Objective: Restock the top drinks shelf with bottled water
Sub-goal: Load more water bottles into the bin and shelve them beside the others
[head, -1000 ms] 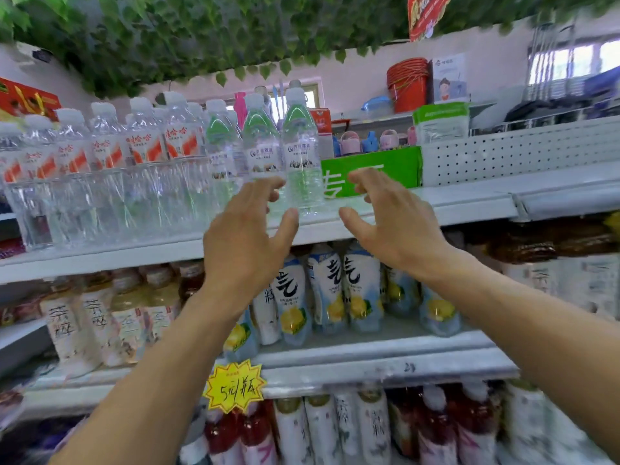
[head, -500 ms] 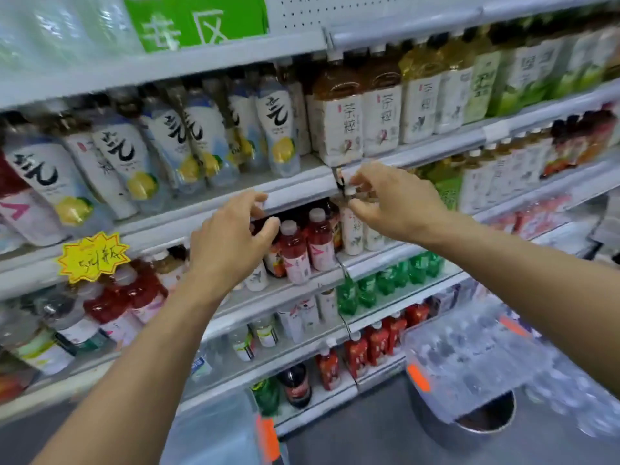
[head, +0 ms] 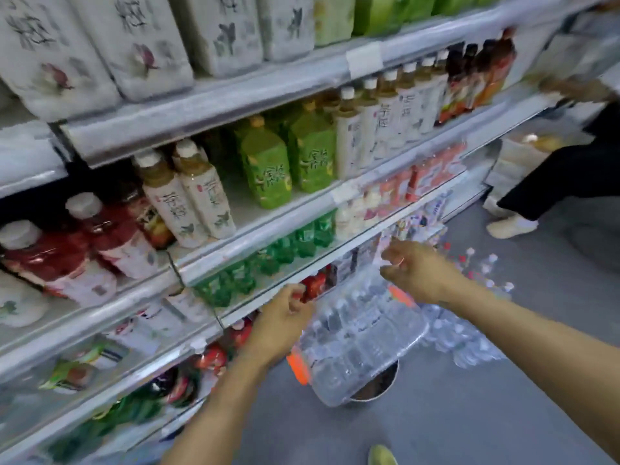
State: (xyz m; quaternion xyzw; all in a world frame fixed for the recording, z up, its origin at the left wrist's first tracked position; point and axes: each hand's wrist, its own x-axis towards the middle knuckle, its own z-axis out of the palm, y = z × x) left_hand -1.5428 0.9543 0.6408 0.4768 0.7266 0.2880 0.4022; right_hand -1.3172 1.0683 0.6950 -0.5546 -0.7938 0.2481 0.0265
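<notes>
Head view, looking down along a drinks shelf unit to the floor. The shrink-wrapped pack of bottled water, with orange marks on its wrap, lies tilted on a round metal container standing on the floor just in front of the lowest shelves. The left hand is just beside the pack's upper corner, the pack lying at about 4 o'clock from it; its fingers are loosely curled inward with nothing seen between them, though motion blur hides whether they touch the wrap. The right hand is above the pack's far end, the pack lying at about 7 o'clock from it; thumb and fingers are parted and relaxed, holding nothing. Both forearms enter from the lower edge and reach forward and down, well apart, one on each side of the pack. A second pack of water lies on the floor at 3 o'clock of the first. Green tea bottles stand on a middle shelf. Another person's dark trouser leg is at 2 o'clock.
</notes>
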